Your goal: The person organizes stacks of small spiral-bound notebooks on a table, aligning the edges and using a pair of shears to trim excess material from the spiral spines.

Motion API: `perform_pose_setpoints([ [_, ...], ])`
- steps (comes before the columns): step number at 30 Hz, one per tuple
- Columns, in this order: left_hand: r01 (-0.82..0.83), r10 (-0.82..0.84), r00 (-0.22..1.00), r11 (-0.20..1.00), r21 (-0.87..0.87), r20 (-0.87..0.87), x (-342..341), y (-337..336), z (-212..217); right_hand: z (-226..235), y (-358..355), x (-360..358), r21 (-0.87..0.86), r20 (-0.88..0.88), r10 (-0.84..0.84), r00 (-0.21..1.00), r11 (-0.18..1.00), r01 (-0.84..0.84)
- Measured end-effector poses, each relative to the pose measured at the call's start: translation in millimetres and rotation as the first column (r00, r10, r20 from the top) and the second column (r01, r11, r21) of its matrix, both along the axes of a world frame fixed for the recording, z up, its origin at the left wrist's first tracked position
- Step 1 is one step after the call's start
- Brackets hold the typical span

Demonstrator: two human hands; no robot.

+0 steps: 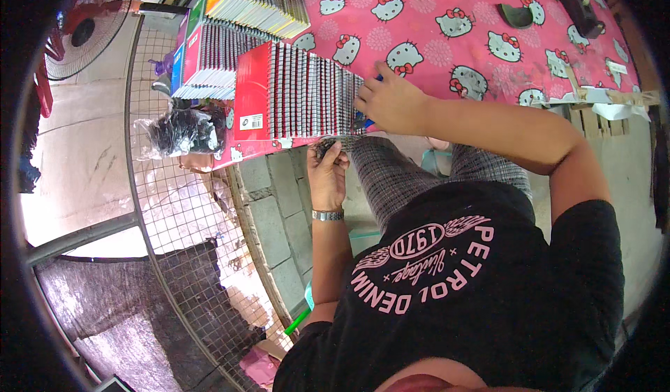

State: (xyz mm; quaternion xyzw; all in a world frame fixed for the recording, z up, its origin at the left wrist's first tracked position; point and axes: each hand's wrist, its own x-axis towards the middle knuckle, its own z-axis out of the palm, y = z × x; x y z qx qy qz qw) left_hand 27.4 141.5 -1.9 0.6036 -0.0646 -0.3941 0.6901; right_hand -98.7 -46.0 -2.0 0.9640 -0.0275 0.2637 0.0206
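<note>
A row of spiral-bound notebooks with a red front cover stands at the near edge of the table, wire spines facing up. At its right end, my right hand is closed with its fingers bent against the last notebooks. Bits of a blue thing show around those fingers; its kind is mostly hidden. Below the row, just off the table edge, my left hand is closed on a small dark bunch that looks like black wire coils. A metal-banded watch sits on my left wrist.
More notebook stacks stand behind the red ones. A clear plastic bag with black contents lies at the table's left corner. A tape dispenser and a dark curved piece lie at the far right. Wire mesh and a fan are left.
</note>
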Motion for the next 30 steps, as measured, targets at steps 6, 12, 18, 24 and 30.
perform_pose_setpoints([
  [6, 0.079, -0.088, 0.985, 0.995, 0.067, 0.149, 0, -4, -10, 8, 10, 17, 0.199, -0.432, 0.063, 0.9, 0.98, 0.027],
  [12, 0.049, -0.051, 0.998, 0.998, 0.027, 0.045, 8, 6, -13, -3, 1, 4, 0.132, -0.282, -0.001, 0.96, 0.99, 0.04],
  [18, 0.061, -0.067, 0.995, 0.994, 0.091, 0.068, -3, -6, -14, -5, 9, 15, 0.103, -0.286, 0.008, 0.958, 0.994, 0.023],
  [24, 0.034, -0.037, 0.996, 0.998, 0.05, 0.077, 9, 4, -21, -7, 3, 14, 0.254, -0.431, 0.027, 0.902, 0.963, 0.092],
  [30, 0.025, -0.025, 1.0, 0.997, 0.073, -0.008, 2, -1, -22, -21, 3, 11, 0.038, -0.011, 0.011, 1.0, 0.999, -0.011],
])
